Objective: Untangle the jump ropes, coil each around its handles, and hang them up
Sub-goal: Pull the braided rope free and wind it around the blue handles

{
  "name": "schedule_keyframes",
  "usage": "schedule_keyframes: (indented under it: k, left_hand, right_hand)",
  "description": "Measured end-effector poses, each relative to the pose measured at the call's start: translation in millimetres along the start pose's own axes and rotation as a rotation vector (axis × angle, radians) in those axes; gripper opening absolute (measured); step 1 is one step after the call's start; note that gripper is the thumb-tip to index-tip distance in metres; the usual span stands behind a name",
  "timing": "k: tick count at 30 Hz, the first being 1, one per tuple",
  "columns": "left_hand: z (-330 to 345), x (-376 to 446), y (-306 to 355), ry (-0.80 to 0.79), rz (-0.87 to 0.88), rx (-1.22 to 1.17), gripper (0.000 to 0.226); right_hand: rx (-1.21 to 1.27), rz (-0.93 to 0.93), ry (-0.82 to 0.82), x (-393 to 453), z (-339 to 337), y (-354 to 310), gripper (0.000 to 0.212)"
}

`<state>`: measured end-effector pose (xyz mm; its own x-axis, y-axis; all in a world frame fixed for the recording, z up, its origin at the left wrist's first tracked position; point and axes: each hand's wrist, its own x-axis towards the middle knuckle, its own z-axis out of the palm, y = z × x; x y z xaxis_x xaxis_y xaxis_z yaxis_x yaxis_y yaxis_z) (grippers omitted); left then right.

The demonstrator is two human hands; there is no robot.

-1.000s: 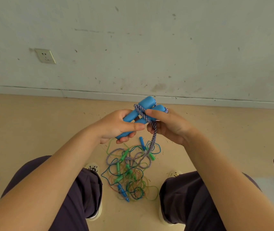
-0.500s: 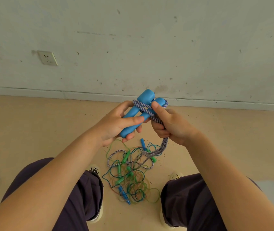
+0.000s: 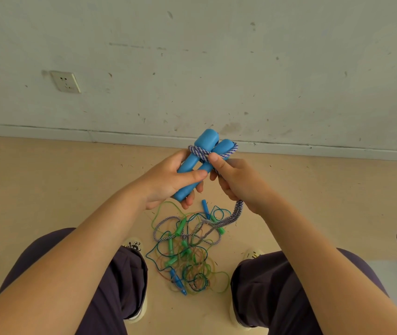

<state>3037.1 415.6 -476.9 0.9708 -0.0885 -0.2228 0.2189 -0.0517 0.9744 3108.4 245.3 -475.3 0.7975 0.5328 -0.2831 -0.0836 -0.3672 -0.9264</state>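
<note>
While the left hand [image 3: 168, 182] grips two blue handles [image 3: 200, 163], the right hand [image 3: 238, 182] pinches braided rope [image 3: 202, 152] wound around them, above a floor tangle [image 3: 187, 250].

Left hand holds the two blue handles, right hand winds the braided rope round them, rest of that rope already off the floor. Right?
Not quite. The head view shows the left hand gripping the blue handles and the right hand winding the braided rope, but its tail lies in the tangled pile on the floor.

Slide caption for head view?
Left hand grips blue handles; right hand winds braided rope around them.
</note>
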Motion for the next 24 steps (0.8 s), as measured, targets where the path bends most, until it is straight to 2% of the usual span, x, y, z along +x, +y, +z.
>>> schedule_keyframes:
  k: [5,10,13,17,20,22,24]
  left_hand:
    - [0.9,-0.4,-0.4,-0.007,-0.006,-0.003,0.044]
    - [7.6,5.8,-5.1,0.161,0.055,0.119,0.035]
    - [10.1,6.4,-5.9,0.174,0.041,0.082,0.034]
    - [7.1,2.7,-0.7,0.074,0.033,-0.104,0.031]
    - [7.9,3.8,-0.6,0.085,0.049,-0.087,0.029]
    - [7.5,5.7,-0.8,0.112,0.05,-0.083,0.029]
    - [6.2,6.5,-0.1,0.12,0.054,-0.093,0.026]
  right_hand:
    - [-0.032,-0.029,0.036,-0.3,2.0,-0.2,0.048]
    - [-0.205,-0.07,0.151,2.9,4.6,-3.0,0.055]
    - [-0.221,-0.058,0.172,4.5,8.9,-2.5,0.06]
    - [-0.079,-0.023,0.128,4.6,6.0,-5.1,0.062]
    - [-0.053,-0.007,0.103,5.5,5.6,-4.0,0.061]
    - [-0.008,-0.013,0.022,5.6,2.8,-2.2,0.054]
    - [0.019,-0.03,-0.084,5.3,-3.3,-1.0,0.036]
